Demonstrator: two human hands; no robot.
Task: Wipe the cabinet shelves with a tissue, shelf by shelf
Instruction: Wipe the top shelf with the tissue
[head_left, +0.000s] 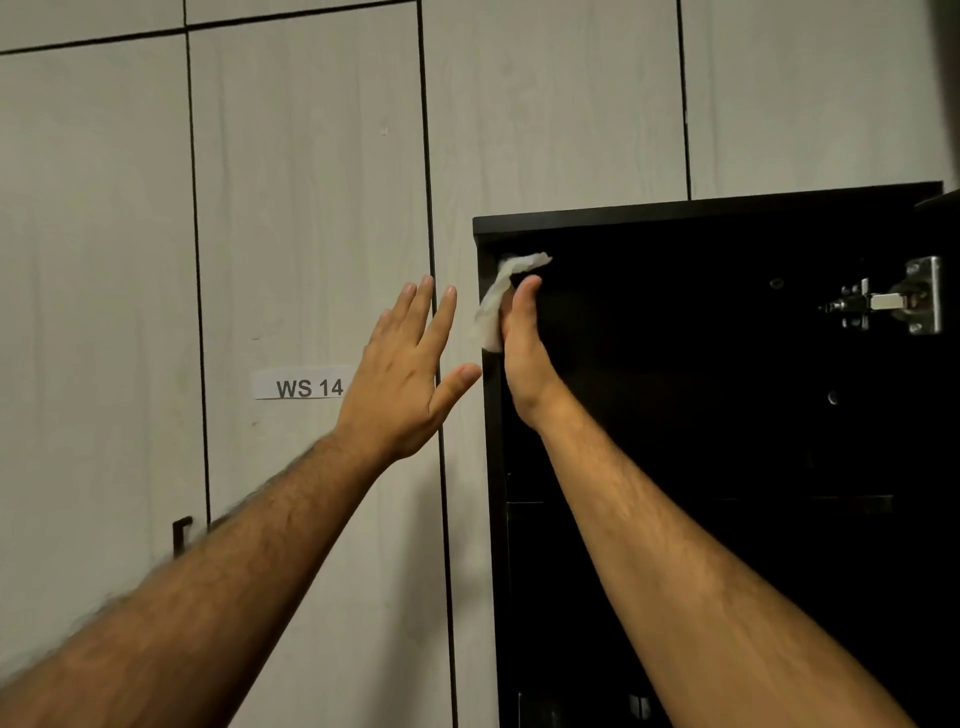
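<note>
A dark brown cabinet (701, 213) stands open on the right, its inside almost black. My right hand (524, 353) presses a crumpled white tissue (493, 306) against the inner face of the cabinet's left side wall, just under the top panel. My left hand (410, 374) is raised outside the cabinet, flat, fingers spread, empty, beside the left wall's front edge (492, 467). A shelf edge (524, 501) shows faintly lower down inside.
Pale wood-grain wall panels (311, 182) with dark seams fill the left and top. A paper label reading WS 14 (306, 387) is stuck on one panel. A metal door hinge (904, 304) sits at the cabinet's upper right. A small dark handle (182, 535) is at lower left.
</note>
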